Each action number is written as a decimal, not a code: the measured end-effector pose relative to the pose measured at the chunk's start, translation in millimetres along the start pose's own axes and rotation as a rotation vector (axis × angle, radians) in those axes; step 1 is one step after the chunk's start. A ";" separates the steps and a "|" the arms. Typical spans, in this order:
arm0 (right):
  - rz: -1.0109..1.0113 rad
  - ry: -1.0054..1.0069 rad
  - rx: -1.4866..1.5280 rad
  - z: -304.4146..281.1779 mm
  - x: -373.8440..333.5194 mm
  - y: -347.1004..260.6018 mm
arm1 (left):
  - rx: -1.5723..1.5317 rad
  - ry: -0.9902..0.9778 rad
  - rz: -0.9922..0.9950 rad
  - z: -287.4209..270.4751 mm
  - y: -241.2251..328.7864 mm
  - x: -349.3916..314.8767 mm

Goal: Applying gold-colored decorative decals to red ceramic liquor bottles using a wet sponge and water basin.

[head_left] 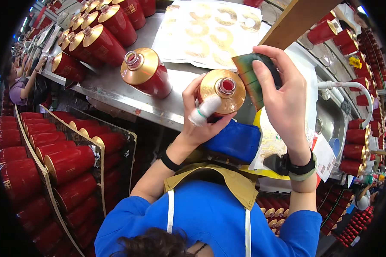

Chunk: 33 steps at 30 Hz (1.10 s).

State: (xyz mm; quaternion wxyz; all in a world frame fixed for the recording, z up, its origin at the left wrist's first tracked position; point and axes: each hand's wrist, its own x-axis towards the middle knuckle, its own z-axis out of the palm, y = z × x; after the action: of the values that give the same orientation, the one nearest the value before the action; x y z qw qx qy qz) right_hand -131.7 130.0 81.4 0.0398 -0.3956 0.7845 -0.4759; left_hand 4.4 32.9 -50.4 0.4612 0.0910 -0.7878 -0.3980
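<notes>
My left hand (196,132) is wrapped round a red bottle (210,85) with a gold shoulder and an uncapped neck. One finger of that hand wears a white covering with a green band. In my right hand (284,96) is a dark, curved, segmented pad (251,80) with a green-orange sheen, gripped between thumb and fingers. Its edge lies close against the bottle's gold shoulder; whether they touch I cannot tell. Another red bottle (152,75) stands to the left on the metal bench. Beyond lies a white sheet (182,43) bearing several gold ring-shaped stickers.
Several red bottles (116,23) crowd the bench (109,96) at the far left. Partitioned racks of bottles (75,156) fill the lower left. A blue cloth-like item (233,139) lies near my body. A wooden post (298,19), a sink (330,118) and a white pipe (351,85) are right.
</notes>
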 end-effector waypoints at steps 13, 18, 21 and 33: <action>0.034 0.010 -0.288 -3.9 -11.2 21.9 | -0.060 -0.021 0.061 1.7 -1.9 0.7; 0.095 0.051 0.097 -17.4 -45.2 27.2 | 0.046 0.042 0.043 4.4 6.0 32.8; 0.253 0.022 0.348 -26.8 -70.7 18.9 | -0.298 -0.037 -0.239 -12.2 22.2 50.8; 0.505 0.064 0.448 -2.0 -131.2 36.7 | -1.052 -0.321 -0.982 35.9 57.0 6.2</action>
State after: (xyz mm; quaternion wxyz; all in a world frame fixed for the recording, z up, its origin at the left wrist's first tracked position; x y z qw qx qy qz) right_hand -64.3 226.4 12.7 0.2180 -0.1550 0.7345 -0.6237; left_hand -15.0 87.2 -15.1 0.0917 0.1406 -0.4194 -0.8921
